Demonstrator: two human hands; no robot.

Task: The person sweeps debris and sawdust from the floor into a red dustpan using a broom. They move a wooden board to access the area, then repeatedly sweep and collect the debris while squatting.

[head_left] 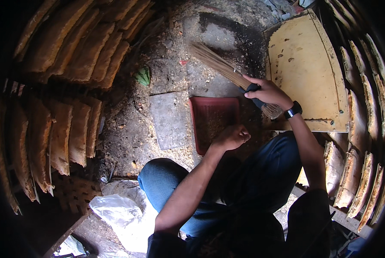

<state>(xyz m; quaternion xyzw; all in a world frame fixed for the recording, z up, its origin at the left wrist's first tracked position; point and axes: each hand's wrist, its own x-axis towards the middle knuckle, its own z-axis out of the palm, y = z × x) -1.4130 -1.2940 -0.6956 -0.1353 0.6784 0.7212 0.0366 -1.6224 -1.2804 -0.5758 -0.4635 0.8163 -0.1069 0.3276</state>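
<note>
My right hand grips a stick broom by its dark-wrapped binding. The long bristles fan out toward the far left, slightly smeared by motion. Its cut butt end points back toward me, below the hand. On the floor in front of me lies a dark red dustpan with pale debris in it. Over the near right part of the pan, my left hand is closed with its fingers curled in. Whatever those fingers hold, if anything, is hidden.
Pale crumbs and dust litter the worn floor. A green striped rind-like piece lies farther left. Stacks of brown, rough-edged sheets line the left; similar sheets stand right. A yellowish panel borders the right. White plastic lies near left.
</note>
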